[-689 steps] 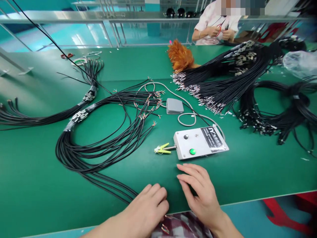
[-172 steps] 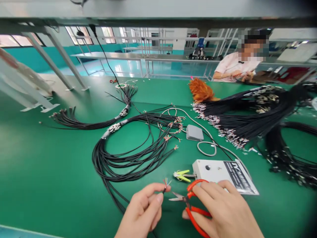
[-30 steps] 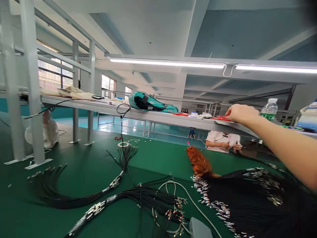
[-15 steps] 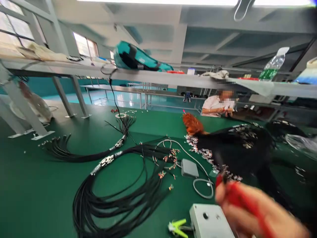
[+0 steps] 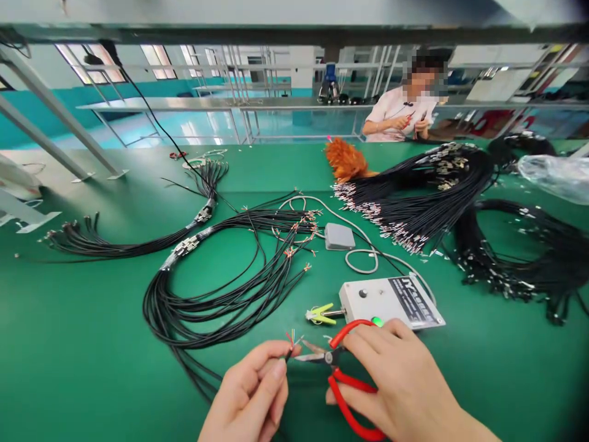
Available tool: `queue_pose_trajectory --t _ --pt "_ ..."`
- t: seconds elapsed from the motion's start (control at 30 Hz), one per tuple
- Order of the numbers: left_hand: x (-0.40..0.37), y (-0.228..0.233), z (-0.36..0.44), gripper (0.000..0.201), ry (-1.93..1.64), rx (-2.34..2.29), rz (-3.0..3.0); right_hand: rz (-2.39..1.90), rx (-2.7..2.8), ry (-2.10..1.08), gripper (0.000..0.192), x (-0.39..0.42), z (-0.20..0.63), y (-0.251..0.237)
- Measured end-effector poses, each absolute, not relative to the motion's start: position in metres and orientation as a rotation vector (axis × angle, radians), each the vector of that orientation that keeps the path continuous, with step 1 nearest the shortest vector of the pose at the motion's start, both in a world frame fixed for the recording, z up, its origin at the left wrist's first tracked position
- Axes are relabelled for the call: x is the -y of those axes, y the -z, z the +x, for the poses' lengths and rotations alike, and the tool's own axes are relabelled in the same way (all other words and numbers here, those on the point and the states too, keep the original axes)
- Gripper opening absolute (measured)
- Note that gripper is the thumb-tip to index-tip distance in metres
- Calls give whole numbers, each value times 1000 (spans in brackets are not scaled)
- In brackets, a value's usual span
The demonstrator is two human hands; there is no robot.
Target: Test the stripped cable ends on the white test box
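Note:
Near the bottom of the head view, my left hand (image 5: 257, 393) pinches a black cable (image 5: 289, 354) close to its stripped end. Thin coloured wires fan upward from that end. My right hand (image 5: 396, 374) grips red-handled scissors (image 5: 330, 358), fingers through the loops. Their blades are parted and point left, with the tips beside the coloured wires; whether they touch, I cannot tell. Just behind my right hand stands a white box (image 5: 368, 302) with a knob, a green light and a dark label. A yellow-green clip (image 5: 323, 314) sticks out from its left side.
Black cable bundles (image 5: 184, 319) curve across the green table (image 5: 92, 331) at left. More bundles (image 5: 414, 212) lie at right, near orange-brown strands (image 5: 345, 161). A grey pedal-like block (image 5: 339, 236) sits mid-table with its cord. Across the table, a person (image 5: 400, 110) works with their hands. A shelf (image 5: 276, 34) spans overhead.
The view has tilted down. My left hand has come into view with the cable. My right hand, blurred earlier with the red-handled scissors, is now beside it with the blades apart.

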State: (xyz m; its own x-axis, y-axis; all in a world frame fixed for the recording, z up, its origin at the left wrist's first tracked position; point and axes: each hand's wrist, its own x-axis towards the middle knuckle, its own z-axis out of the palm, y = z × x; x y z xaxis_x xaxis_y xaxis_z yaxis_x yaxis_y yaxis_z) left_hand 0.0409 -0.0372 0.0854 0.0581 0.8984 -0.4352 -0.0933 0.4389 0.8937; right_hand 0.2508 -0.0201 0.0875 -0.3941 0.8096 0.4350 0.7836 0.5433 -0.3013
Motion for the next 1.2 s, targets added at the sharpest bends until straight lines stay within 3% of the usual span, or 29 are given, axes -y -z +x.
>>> queue_pose_trajectory --t 1.03,1.2 --pt "41 -75 37 52 -887 -1351 865 -1236 2445 200 47 16 240 -91" --pt "40 -68 34 53 -821 -1289 921 -1224 2301 -83 47 18 252 -92"
